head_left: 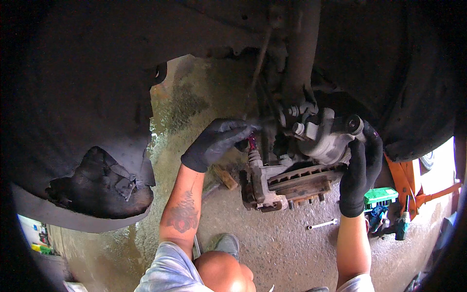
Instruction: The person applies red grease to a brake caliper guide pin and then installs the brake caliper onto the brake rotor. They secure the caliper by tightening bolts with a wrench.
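Note:
My left hand [214, 143], in a black glove, pinches the top of a caliper guide pin [252, 141] smeared with reddish-purple grease. Below that pin sits a ribbed boot on the caliper bracket [264, 182], which straddles the edge of the brake disc [306, 179]. My right hand [362, 168], also gloved in black, is wrapped round the right end of the grey brake caliper [326, 141]. The caliper is held above the disc, off the bracket. Part of my right hand's fingers is hidden behind the caliper.
Overhead runs a strut [302, 48] inside the dark wheel arch, whose torn liner [102, 185] hangs at left. On the floor lie a combination wrench [322, 224] and a wooden block [224, 177]. An orange jack or stand [404, 180] and a green case [380, 195] are at right.

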{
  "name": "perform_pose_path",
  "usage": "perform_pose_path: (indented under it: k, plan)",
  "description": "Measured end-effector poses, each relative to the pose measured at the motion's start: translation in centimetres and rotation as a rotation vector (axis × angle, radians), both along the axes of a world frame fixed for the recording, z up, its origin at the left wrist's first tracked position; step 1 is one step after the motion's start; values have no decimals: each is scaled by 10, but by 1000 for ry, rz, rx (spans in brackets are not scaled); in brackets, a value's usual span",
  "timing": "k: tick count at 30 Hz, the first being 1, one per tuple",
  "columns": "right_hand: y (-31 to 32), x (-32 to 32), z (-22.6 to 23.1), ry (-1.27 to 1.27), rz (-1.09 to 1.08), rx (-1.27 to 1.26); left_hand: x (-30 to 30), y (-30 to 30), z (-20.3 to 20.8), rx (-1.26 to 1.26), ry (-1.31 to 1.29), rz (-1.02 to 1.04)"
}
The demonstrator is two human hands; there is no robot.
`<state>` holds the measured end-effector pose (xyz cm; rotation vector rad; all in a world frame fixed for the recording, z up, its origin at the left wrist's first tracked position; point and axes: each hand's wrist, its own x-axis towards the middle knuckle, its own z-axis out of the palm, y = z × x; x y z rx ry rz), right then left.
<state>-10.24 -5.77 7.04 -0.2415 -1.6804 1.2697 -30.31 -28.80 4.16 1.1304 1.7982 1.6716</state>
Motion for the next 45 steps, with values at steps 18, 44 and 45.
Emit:
perform_pose_path:
  k: [18,44,45]
  plan:
    - [-8,-5,4,25,-71,63,20,-11,-1,-58,-77,142]
    - [-2,-6,-2,-19,-156,133,47,9,-15,96,133,377]
    - [-2,-7,-3,-19,-178,153,47,10,-15,106,148,384]
